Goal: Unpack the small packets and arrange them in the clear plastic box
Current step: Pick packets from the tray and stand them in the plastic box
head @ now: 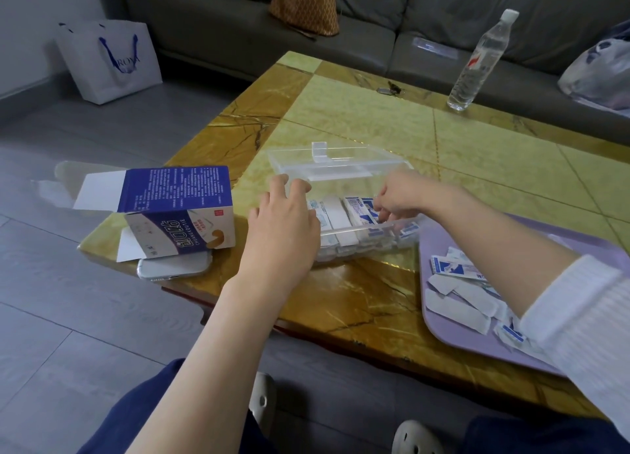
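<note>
The clear plastic box (371, 230) stands open mid-table with its lid (327, 160) tipped back. Rows of small blue-and-white packets (344, 215) stand upright inside it. My left hand (284, 222) rests on the box's left end, fingers curled over its rim. My right hand (399, 198) reaches into the box and pinches a packet (366, 211) among the rows. More loose packets (460, 293) lie scattered on the lilac tray (443, 331) at the right.
An opened blue-and-white carton (177, 208) lies left of the box, partly on a phone (174, 266) near the table edge. A water bottle (480, 61) stands at the far side. A sofa (375, 27) runs behind; a white paper bag (109, 61) sits on the floor.
</note>
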Demonstrator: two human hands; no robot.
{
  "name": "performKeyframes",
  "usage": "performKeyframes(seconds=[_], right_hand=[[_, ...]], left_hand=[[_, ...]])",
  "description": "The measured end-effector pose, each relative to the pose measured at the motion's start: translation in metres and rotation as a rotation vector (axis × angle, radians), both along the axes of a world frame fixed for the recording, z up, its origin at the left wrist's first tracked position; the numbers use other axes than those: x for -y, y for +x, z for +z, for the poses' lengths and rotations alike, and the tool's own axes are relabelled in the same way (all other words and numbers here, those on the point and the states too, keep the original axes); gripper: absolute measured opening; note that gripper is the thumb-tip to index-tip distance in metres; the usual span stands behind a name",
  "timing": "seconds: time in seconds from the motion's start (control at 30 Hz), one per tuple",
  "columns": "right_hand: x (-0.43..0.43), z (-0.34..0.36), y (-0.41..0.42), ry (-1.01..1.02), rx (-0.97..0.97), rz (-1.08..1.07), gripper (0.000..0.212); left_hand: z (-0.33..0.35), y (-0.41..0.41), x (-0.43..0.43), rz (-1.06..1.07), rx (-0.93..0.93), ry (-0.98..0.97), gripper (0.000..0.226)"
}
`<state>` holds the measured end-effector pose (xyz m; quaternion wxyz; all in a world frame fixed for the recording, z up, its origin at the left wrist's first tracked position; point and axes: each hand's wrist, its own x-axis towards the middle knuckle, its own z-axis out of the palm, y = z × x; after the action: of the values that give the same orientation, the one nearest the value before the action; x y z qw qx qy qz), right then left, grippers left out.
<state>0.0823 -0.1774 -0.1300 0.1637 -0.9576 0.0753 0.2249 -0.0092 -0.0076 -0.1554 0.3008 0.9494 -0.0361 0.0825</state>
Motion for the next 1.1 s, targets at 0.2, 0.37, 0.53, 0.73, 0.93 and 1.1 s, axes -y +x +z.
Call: performKeyframes(seconds=[0.2, 0.37, 0.53, 0.73, 0.93, 1.1], right_hand=[[0.0, -0.006, 0.001, 0.087, -0.021, -0.042, 0.025], [0.001, -0.008, 0.001, 0.096, 0.001, -0.031, 0.024], [0.001, -0.005, -0.005, 0.079, 0.048, 0.024, 0.026], [0.013, 0.004, -0.03, -0.052, 0.525, 0.195, 0.028], [0.056, 0.002, -0.085, 0.079, 1.063, 0.218, 0.017], [0.119, -0.03, -0.108, 0.005, 0.994, 0.1, 0.014]], left_hand=[[0.0, 0.001, 0.001, -0.008, -0.033, -0.014, 0.036], [0.001, 0.001, 0.002, -0.01, -0.057, -0.017, 0.037], [0.001, 0.001, 0.002, -0.013, -0.044, 0.008, 0.036], [0.006, -0.002, 0.013, 0.077, -0.006, 0.093, 0.041], [0.019, -0.016, 0.048, -0.126, 0.257, -0.095, 0.033], [0.012, -0.024, 0.085, -0.456, 0.183, -0.05, 0.024]])
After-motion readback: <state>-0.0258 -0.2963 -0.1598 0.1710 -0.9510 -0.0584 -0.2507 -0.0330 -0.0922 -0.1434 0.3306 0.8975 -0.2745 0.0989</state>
